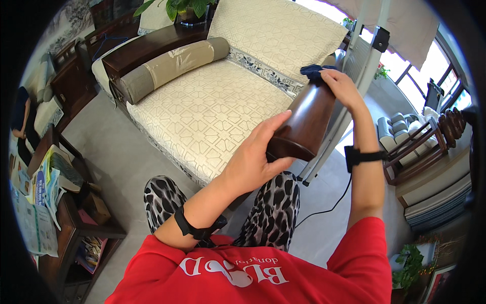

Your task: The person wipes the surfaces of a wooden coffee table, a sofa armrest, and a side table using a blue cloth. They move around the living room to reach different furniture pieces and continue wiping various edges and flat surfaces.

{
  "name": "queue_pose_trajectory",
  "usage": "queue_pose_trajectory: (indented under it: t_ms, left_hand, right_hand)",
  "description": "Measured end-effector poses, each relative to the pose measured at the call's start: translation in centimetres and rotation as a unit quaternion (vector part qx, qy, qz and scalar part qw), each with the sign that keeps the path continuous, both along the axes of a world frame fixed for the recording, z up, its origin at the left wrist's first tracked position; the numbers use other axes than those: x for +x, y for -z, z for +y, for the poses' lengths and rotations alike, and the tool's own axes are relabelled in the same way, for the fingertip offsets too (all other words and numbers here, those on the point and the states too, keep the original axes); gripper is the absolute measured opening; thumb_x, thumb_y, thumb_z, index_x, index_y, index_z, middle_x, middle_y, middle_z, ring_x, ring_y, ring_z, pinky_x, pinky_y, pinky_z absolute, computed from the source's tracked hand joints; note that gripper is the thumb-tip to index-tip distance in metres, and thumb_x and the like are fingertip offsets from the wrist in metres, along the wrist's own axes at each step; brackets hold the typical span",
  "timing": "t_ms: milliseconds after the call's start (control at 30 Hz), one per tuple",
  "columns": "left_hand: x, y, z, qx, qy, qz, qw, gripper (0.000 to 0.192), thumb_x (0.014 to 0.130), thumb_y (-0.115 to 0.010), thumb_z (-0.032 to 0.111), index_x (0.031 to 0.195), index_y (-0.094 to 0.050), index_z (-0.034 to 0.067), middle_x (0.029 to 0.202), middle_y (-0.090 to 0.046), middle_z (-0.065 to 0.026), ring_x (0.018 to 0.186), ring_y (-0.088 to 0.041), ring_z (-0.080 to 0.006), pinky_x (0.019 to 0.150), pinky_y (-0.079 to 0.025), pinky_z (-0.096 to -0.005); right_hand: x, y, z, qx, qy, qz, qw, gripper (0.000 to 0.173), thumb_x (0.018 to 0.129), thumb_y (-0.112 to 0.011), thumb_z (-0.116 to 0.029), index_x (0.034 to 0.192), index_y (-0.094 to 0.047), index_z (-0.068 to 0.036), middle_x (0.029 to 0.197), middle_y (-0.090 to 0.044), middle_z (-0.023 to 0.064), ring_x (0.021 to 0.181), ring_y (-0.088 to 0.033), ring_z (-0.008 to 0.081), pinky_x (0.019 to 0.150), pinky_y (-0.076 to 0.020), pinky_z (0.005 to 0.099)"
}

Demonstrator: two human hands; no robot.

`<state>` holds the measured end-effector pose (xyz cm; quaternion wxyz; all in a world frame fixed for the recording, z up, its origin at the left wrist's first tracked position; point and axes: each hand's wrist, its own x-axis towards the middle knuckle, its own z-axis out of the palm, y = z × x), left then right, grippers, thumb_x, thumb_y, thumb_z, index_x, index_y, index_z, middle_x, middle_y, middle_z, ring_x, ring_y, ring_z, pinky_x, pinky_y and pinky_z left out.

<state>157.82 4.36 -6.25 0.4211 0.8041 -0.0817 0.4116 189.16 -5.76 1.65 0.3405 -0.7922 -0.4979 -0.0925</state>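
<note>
A dark, glossy wooden armrest [303,117] of a sofa stretches away in front of me. My left hand [254,155] grips its near end, with the fingers along the inner side and the thumb at the front. Farther along the armrest, my right hand [340,85] presses a bunched dark blue cloth [313,71] against the top; its fingertips are partly hidden. Beside the armrest lies the cream patterned seat cover [197,110] of the sofa.
A folded metal ladder [364,72] stands just right of the armrest. A bolster [174,68] lies along the opposite armrest, near a potted plant [190,9]. At left is a wooden table [68,216] with papers and packets; another person [22,121] is beyond it. A cable [334,207] hangs near my right arm.
</note>
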Motion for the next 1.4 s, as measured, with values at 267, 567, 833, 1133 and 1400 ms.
queue_pose_trajectory:
  t_ms: [267,567,833,1133,1400]
  left_hand:
    - [-0.3,2.5,0.0,-0.063,0.009,0.041,0.997,0.084,0.086,-0.076,0.027,0.148,-0.026,0.000,0.139,-0.048,-0.0274,0.128,-0.051,-0.0353,0.106,-0.040,-0.0399]
    - [-1.3,7.5,0.7,-0.142,0.037,0.130,0.981,0.075,0.092,-0.067,0.037,0.146,-0.032,-0.002,0.136,-0.052,-0.0211,0.127,-0.051,-0.0294,0.107,-0.038,-0.0367]
    - [-0.5,8.2,0.0,-0.203,0.012,0.183,0.962,0.061,0.087,-0.076,0.027,0.135,-0.047,0.004,0.120,-0.061,-0.0077,0.108,-0.057,-0.0160,0.096,-0.046,-0.0326]
    - [-0.5,8.5,-0.2,-0.227,0.008,0.160,0.961,0.054,0.081,-0.077,0.010,0.129,-0.052,0.003,0.117,-0.062,-0.0047,0.105,-0.056,-0.0126,0.094,-0.047,-0.0311]
    - [-0.3,9.4,0.0,-0.254,0.011,0.182,0.950,0.052,0.079,-0.078,0.009,0.124,-0.053,0.001,0.114,-0.062,-0.0021,0.103,-0.055,-0.0105,0.092,-0.046,-0.0285]
  right_hand:
    - [-17.2,1.6,-4.3,0.176,-0.064,-0.034,0.982,0.022,0.096,-0.058,-0.016,0.106,-0.071,-0.001,0.113,-0.069,0.0198,0.118,-0.061,0.0322,0.107,-0.0407,0.0407]
    - [-22.7,12.6,-4.0,0.442,0.071,0.076,0.891,0.033,0.099,-0.051,-0.010,0.129,-0.058,0.000,0.139,-0.053,0.0224,0.133,-0.049,0.0342,0.106,-0.0393,0.0378]
    - [-11.3,18.9,2.8,0.126,0.016,0.033,0.991,0.042,0.104,-0.033,-0.024,0.128,-0.053,0.004,0.140,-0.048,0.0252,0.139,-0.035,0.0388,0.116,-0.0182,0.0588]
    - [-5.6,17.0,4.5,0.164,0.056,0.158,0.972,0.038,0.095,-0.047,-0.020,0.126,-0.062,-0.005,0.140,-0.045,0.0340,0.132,-0.044,0.0447,0.110,-0.0372,0.0416]
    - [-14.7,19.1,2.3,0.241,0.023,0.062,0.968,0.048,0.099,-0.045,-0.019,0.143,-0.041,0.000,0.153,-0.029,0.0294,0.142,-0.026,0.0479,0.117,-0.0245,0.0453]
